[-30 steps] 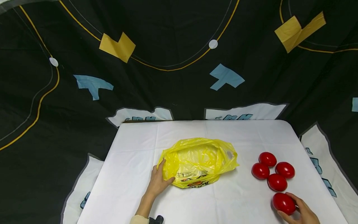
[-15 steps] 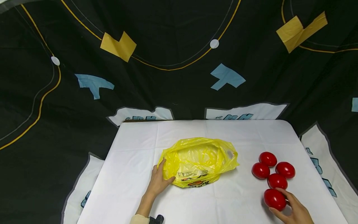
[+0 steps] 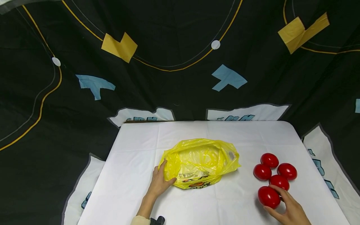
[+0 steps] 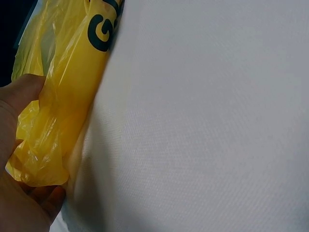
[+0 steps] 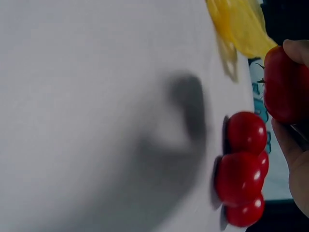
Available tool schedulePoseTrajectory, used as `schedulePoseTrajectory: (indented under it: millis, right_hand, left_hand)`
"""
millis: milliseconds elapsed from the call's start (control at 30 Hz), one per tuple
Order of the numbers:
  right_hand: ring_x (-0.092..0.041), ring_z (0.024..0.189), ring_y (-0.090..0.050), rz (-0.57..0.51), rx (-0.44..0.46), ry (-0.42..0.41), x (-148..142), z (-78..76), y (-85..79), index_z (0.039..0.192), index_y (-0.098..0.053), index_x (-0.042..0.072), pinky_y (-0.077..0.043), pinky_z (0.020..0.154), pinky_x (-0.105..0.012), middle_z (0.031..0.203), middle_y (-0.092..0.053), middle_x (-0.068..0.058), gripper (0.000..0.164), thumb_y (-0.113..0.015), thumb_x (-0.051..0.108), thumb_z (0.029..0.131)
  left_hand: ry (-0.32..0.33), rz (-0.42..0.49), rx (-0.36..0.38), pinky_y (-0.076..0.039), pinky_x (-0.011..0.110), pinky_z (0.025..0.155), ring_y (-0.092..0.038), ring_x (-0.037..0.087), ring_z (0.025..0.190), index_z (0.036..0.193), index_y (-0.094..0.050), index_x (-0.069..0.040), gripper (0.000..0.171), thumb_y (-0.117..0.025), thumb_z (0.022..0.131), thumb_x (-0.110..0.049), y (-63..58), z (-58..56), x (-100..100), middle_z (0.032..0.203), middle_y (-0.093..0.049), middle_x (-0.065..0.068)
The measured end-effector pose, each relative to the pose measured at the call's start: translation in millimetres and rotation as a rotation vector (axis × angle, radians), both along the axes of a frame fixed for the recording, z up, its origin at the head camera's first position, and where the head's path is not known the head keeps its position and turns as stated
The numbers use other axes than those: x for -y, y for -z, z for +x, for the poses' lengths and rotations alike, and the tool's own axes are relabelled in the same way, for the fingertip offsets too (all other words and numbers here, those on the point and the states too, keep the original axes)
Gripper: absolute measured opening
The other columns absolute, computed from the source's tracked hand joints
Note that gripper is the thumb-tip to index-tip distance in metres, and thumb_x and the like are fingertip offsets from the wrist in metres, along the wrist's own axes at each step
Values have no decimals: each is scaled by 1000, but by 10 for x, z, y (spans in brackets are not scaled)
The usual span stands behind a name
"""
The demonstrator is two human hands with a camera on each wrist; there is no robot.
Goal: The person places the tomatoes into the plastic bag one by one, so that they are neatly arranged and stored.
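Observation:
A yellow plastic bag [image 3: 199, 161] lies on the white-covered table, its mouth spread wide. My left hand [image 3: 160, 182] grips the bag's left end; in the left wrist view the thumb [image 4: 30, 89] lies over the plastic and the other fingers are partly hidden behind it. At the front right, my right hand [image 3: 291, 207] holds a red tomato [image 3: 269, 197] between thumb and fingers. Dark thin sepals show on that tomato [image 5: 285, 87] in the right wrist view, and a shadow falls on the cloth below. Just beyond it, several more tomatoes [image 3: 278, 182] sit in a cluster.
White cloth [image 3: 135, 150] covers the table. A black curtain [image 3: 174, 90] with yellow lines and blue shapes hangs behind the far edge. Between the bag and the tomatoes runs a stretch of cloth.
My right hand has carried the tomato leftward and slightly away from me, to the left of the nearest tomato in the cluster. The left hand and the bag stay put.

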State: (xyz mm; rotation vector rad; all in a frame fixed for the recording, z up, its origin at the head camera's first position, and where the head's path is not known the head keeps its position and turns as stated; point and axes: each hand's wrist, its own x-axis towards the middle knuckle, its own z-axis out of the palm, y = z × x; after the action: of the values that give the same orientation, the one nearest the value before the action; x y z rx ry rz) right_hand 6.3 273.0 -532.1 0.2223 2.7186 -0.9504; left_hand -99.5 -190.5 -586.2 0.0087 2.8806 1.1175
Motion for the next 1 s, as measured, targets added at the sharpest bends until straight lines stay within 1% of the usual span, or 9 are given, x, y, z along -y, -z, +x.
schedulePoseTrajectory:
  millis: [100, 300, 533, 733, 867, 1000]
  right_hand:
    - [-45, 111, -49, -3, -38, -20, 90, -28, -27, 139, -35, 8, -49, 79, -54, 133, -45, -24, 100, -79, 58, 64]
    - [-40, 111, -52, -68, -137, -54, 259, -110, -72, 136, -40, 11, -50, 79, -51, 132, -50, -17, 90, -82, 49, 66]
    - [-34, 109, -55, -82, -266, -92, 433, -200, -111, 134, -44, 16, -51, 77, -50, 129, -52, -12, 86, -86, 42, 63]
    - [-34, 108, -55, -75, -314, -113, 583, -258, -150, 131, -48, 16, -51, 75, -51, 129, -52, -13, 82, -86, 43, 64]
    - [-33, 109, -56, -78, -352, -138, 663, -304, -147, 130, -49, 16, -50, 77, -53, 128, -54, -12, 80, -85, 43, 64]
    - [-29, 108, -58, -87, -384, -164, 720, -342, -141, 129, -50, 17, -51, 79, -50, 126, -57, -7, 78, -86, 43, 64]
  left_hand:
    - [-2, 8, 1, -39, 50, 92, -42, 30, 109, 148, -29, -11, 93, -80, 74, -33, 7, 1, -2, 121, -39, 17]
    - [1, 15, 1, -38, 51, 93, -42, 31, 111, 148, -29, -11, 93, -80, 74, -33, 13, 5, -5, 122, -39, 18]
    - [-1, 12, 0, -39, 50, 91, -42, 30, 110, 148, -29, -11, 93, -80, 74, -33, 11, 10, 0, 121, -39, 18]
    - [-11, 2, 4, -40, 49, 90, -42, 29, 108, 148, -29, -11, 93, -80, 74, -33, 13, 13, -4, 120, -39, 16]
    - [-13, -3, 5, -40, 48, 91, -42, 28, 108, 148, -29, -12, 93, -80, 74, -34, 6, 11, -6, 120, -39, 16]
    - [-10, -3, 0, -40, 48, 90, -42, 28, 107, 148, -29, -11, 93, -80, 74, -34, 2, 13, -6, 120, -39, 16]
